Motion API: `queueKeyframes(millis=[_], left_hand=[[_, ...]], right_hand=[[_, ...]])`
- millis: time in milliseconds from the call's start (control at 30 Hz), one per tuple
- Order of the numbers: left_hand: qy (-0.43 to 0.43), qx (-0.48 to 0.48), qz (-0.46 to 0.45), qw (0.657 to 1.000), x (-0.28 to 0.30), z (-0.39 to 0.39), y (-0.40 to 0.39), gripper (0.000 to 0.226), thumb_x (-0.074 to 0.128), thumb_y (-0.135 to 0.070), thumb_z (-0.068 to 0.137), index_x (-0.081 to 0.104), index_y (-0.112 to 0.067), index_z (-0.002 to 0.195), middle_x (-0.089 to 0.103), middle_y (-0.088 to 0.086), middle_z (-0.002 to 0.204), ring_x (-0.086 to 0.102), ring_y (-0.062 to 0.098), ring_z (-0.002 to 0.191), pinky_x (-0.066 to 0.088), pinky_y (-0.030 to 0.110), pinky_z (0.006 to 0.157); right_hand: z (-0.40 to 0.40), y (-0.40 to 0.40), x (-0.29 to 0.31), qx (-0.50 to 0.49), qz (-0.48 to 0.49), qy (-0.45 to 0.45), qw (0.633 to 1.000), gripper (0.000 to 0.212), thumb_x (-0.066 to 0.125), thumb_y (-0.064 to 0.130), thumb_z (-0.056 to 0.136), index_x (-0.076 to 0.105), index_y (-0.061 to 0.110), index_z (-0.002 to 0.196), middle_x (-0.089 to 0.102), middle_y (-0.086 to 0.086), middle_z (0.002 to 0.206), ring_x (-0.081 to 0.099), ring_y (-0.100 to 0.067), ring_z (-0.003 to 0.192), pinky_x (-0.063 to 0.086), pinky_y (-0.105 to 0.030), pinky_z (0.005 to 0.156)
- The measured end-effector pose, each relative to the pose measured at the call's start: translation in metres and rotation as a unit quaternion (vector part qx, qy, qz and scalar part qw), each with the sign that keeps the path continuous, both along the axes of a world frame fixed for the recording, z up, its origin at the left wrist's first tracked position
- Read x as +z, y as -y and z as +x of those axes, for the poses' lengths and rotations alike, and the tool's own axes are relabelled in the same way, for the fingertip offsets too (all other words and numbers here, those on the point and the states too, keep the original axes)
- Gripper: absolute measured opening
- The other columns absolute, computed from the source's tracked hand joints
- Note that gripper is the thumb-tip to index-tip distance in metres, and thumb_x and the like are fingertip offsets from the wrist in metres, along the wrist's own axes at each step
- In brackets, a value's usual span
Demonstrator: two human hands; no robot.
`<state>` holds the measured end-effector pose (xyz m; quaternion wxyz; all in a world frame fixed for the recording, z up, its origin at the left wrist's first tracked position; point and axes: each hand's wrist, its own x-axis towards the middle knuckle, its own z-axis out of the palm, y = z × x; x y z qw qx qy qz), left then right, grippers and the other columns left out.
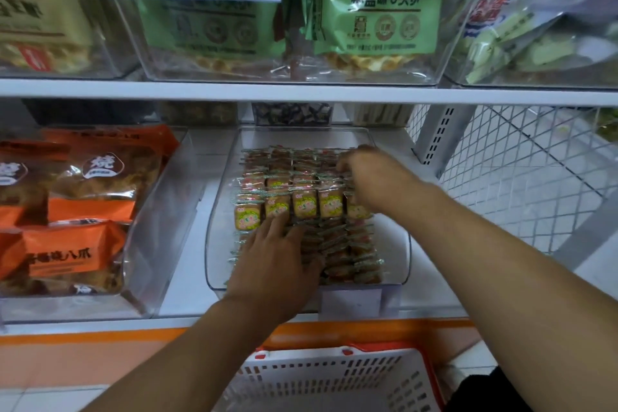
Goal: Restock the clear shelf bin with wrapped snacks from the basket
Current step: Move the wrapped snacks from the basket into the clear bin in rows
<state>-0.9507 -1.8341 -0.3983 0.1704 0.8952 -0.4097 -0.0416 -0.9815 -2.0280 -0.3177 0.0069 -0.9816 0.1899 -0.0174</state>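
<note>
Clear shelf bin (pixel 219 244) on the lower shelf, rows of wrapped snacks (pixel 302 201) inside, left hand (pixel 277 254) flat on the near rows – fingers straight, right hand (pixel 371 177) curled among far packets – grip unclear, basket (pixel 334 378) below.

Overhead shelf board (pixel 301 92) caps my reach at mid-frame; clear bin (pixel 220 211) walls hem both sides. Bare strip behind the snack rows (pixel 301 201), toward the top, stays passable.

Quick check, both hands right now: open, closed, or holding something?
Left hand: open, fingers spread flat on the wrapped snacks in the clear bin.
Right hand: among the snacks; grip cannot be told.
</note>
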Motion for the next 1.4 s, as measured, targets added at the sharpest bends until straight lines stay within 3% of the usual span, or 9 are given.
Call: queueKeyframes(millis=[167,333,433,767,867,1000,1100,1267,1400], left_hand=[[0.019,-0.086,-0.023,0.996,0.001,-0.007,0.017,0.060,0.044,-0.057,0.101,0.040,-0.027,0.153,0.038,-0.001,0.160,0.023,0.021,0.150,0.021,0.037,0.121],[-0.035,-0.099,0.019,0.994,-0.005,-0.002,0.031,0.072,0.034,-0.065,0.100,0.024,-0.027,0.160,0.010,-0.004,0.171,0.001,0.018,0.157,0.003,0.038,0.125],[-0.067,-0.101,0.023,0.992,-0.008,0.001,0.036,0.076,0.034,-0.068,0.100,0.020,-0.025,0.162,0.002,-0.004,0.172,-0.005,0.017,0.158,0.002,0.040,0.126],[-0.116,-0.110,0.070,0.985,-0.013,0.004,0.040,0.090,0.028,-0.078,0.094,0.007,-0.024,0.163,-0.015,-0.007,0.170,-0.016,0.014,0.156,-0.001,0.045,0.128],[-0.116,-0.109,0.077,0.984,-0.013,0.003,0.039,0.089,0.027,-0.077,0.095,0.010,-0.023,0.163,-0.014,-0.006,0.170,-0.014,0.015,0.156,-0.002,0.045,0.128],[-0.101,-0.109,0.078,0.986,-0.013,0.002,0.039,0.087,0.028,-0.075,0.096,0.011,-0.022,0.163,-0.011,-0.004,0.171,-0.013,0.016,0.157,-0.003,0.044,0.127],[-0.103,-0.108,0.080,0.986,-0.012,0.001,0.039,0.088,0.028,-0.075,0.096,0.012,-0.021,0.163,-0.010,-0.004,0.171,-0.012,0.017,0.157,-0.003,0.044,0.126],[-0.110,-0.103,0.084,0.985,-0.007,-0.001,0.041,0.085,0.030,-0.074,0.097,0.012,-0.024,0.163,-0.008,-0.003,0.171,-0.011,0.020,0.157,-0.001,0.047,0.127],[-0.117,-0.105,0.088,0.984,-0.007,-0.001,0.040,0.086,0.029,-0.075,0.096,0.012,-0.024,0.163,-0.008,-0.003,0.171,-0.012,0.021,0.157,-0.002,0.048,0.126]], right_hand=[[-0.013,0.021,0.016,-0.012,-0.129,-0.021,0.991,0.039,0.072,0.018,0.080,0.067,0.027,0.118,0.069,-0.003,0.115,0.062,-0.028,0.108,0.051,-0.036,0.091],[-0.013,0.023,-0.003,-0.049,-0.048,-0.053,0.996,0.042,0.074,0.020,0.081,0.064,0.026,0.121,0.065,-0.005,0.117,0.055,-0.027,0.114,0.047,-0.037,0.086],[-0.009,0.022,-0.006,-0.064,-0.044,-0.036,0.996,0.043,0.075,0.019,0.082,0.063,0.022,0.123,0.065,-0.007,0.117,0.060,-0.028,0.109,0.042,-0.031,0.076],[0.000,0.013,-0.013,-0.101,-0.041,-0.036,0.993,0.045,0.060,0.005,0.087,0.057,0.019,0.129,0.062,-0.008,0.125,0.060,-0.029,0.115,0.037,-0.033,0.079],[-0.002,0.008,-0.011,-0.106,-0.058,-0.044,0.992,0.041,0.058,0.005,0.087,0.059,0.018,0.126,0.063,-0.009,0.124,0.059,-0.030,0.116,0.040,-0.039,0.091],[-0.009,-0.002,-0.004,-0.105,-0.128,-0.070,0.984,0.045,0.059,0.006,0.083,0.057,0.015,0.127,0.061,-0.011,0.128,0.047,-0.033,0.128,0.027,-0.056,0.112],[-0.014,-0.011,0.001,-0.039,-0.193,0.032,0.980,0.035,0.062,0.005,0.080,0.068,0.016,0.112,0.066,-0.008,0.113,0.055,-0.031,0.115,0.032,-0.044,0.106],[-0.007,-0.019,-0.008,0.017,-0.031,0.041,0.999,0.024,0.063,-0.011,0.079,0.067,0.006,0.095,0.066,-0.015,0.099,0.063,-0.034,0.101,0.049,-0.037,0.077],[-0.004,-0.015,-0.014,-0.025,0.029,0.047,0.998,0.029,0.063,-0.011,0.083,0.069,0.004,0.107,0.066,-0.020,0.111,0.064,-0.037,0.102,0.055,-0.040,0.084]])
